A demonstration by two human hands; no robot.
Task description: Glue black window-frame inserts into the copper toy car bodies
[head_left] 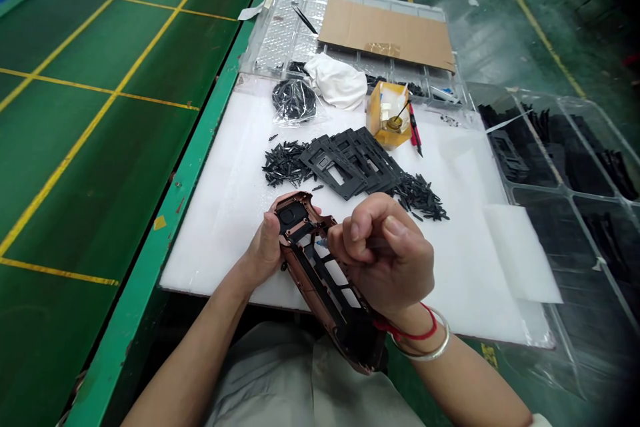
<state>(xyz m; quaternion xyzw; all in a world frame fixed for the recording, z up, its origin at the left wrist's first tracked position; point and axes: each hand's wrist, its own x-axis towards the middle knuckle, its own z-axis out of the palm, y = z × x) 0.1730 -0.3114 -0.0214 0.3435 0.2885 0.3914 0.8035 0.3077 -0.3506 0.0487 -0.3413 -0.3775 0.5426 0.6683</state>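
A long brown-and-black plastic housing point(320, 280) with open cutouts lies tilted over the near edge of the white work surface. My left hand point(266, 243) is wrapped round its far left end, with the thumb on the rim. Over the housing's right side my right hand point(385, 250) is closed, fingertips pinched down near the frame. A small bluish tip shows by those fingers; what it belongs to is hidden. Beyond the hands lie black rectangular frames point(333, 167) in an overlapping row, between a heap of small black parts point(285, 163) and another small heap point(423, 197).
A yellow box point(377, 117) holds a small round tin, and a red-and-black pen-like tool point(415, 130) lies beside it. Behind are a bagged black bundle point(293, 100), a white cloth point(337, 80) and cardboard point(387, 30). Divided clear trays point(565, 180) stand right; a green conveyor point(100, 80) runs left.
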